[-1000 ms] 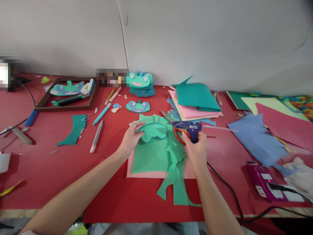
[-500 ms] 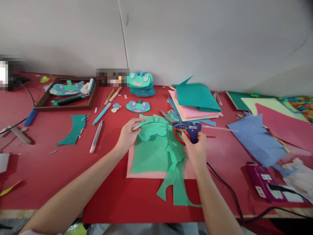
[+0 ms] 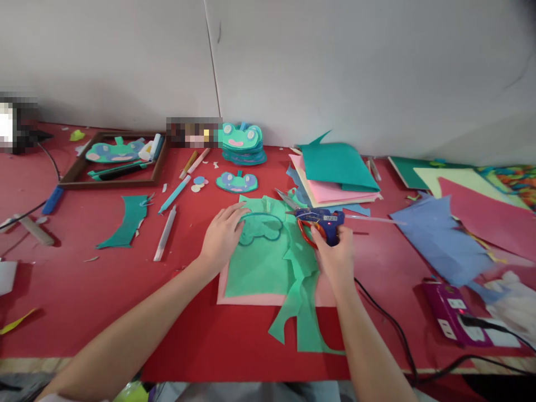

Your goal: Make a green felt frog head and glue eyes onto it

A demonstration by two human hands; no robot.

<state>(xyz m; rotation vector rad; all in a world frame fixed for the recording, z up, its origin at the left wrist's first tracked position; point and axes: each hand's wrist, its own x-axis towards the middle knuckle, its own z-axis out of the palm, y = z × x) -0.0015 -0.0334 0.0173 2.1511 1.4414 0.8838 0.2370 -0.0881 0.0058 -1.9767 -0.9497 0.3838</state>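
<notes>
My left hand (image 3: 221, 234) rests palm down on the left edge of a green frog-shaped felt cutout (image 3: 262, 228) that lies flat on a green felt sheet (image 3: 259, 268) over a pink sheet. My right hand (image 3: 335, 257) grips the handle of a blue hot glue gun (image 3: 322, 220) lying just right of the cutout. Orange-handled scissors (image 3: 304, 220) lie under the gun's nose. A clear glue stick (image 3: 372, 219) sticks out of the gun's rear, to the right.
On the red table (image 3: 84, 290) are a stack of finished frog faces (image 3: 243, 142), one single face (image 3: 237, 182), a wooden tray (image 3: 113, 159), glue sticks (image 3: 165, 234), stacked felt sheets (image 3: 335, 173), blue and red sheets at right, a purple power strip (image 3: 448, 310) and cables.
My left hand lifted the frog cutout by its edge, turned it over and pressed it flat on the green sheet. My right hand stayed on the glue gun.
</notes>
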